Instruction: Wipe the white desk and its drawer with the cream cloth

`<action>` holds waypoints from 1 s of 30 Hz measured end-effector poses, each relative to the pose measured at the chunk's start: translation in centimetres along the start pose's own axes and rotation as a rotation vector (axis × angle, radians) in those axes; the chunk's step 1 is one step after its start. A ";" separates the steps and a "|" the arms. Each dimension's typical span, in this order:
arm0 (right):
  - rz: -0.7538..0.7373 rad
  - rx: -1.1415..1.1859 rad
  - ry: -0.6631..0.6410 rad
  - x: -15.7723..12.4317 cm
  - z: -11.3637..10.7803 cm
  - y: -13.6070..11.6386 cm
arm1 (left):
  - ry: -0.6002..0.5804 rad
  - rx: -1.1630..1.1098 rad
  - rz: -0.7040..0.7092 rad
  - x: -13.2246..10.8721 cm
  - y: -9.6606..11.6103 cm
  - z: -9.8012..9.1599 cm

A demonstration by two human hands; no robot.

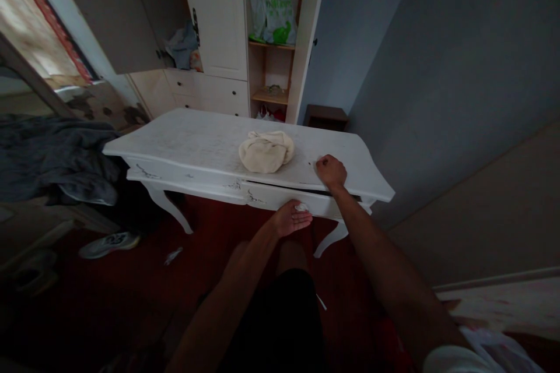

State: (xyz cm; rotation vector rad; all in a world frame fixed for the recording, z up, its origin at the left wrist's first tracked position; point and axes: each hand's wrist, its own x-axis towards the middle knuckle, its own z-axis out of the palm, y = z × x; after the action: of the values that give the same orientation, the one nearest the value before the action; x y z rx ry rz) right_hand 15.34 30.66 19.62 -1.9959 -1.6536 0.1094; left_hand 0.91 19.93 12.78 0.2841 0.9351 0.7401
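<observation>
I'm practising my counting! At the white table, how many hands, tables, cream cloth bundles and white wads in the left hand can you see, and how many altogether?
Hands: 2 (left hand, right hand)
White table: 1
Cream cloth bundle: 1
White wad: 1
Total: 5

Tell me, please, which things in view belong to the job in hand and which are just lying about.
Job, probably:
- white wad (left hand)
- table (right hand on it)

Lying about, apparently:
- shoe
- grey cloth
- shelf bag
- cream bundle
</observation>
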 end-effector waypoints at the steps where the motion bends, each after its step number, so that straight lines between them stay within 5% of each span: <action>1: 0.002 0.001 0.001 0.0 0.0 0.0 | -0.006 -0.005 -0.006 -0.5 -0.4 -0.2; 21: -0.009 -0.036 0.013 -0.1 0.1 0.2 | 0.041 -0.109 0.116 -7.9 -12.4 -1.2; 30: -0.071 -0.132 -0.033 -0.4 -0.2 -0.3 | 0.158 -0.210 0.062 -7.4 -17.1 -2.6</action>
State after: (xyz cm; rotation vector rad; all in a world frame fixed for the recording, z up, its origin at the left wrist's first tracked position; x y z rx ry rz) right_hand 15.04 30.21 19.80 -2.0384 -1.7920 0.0071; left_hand 3.69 2.27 6.97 0.0711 0.9915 0.9205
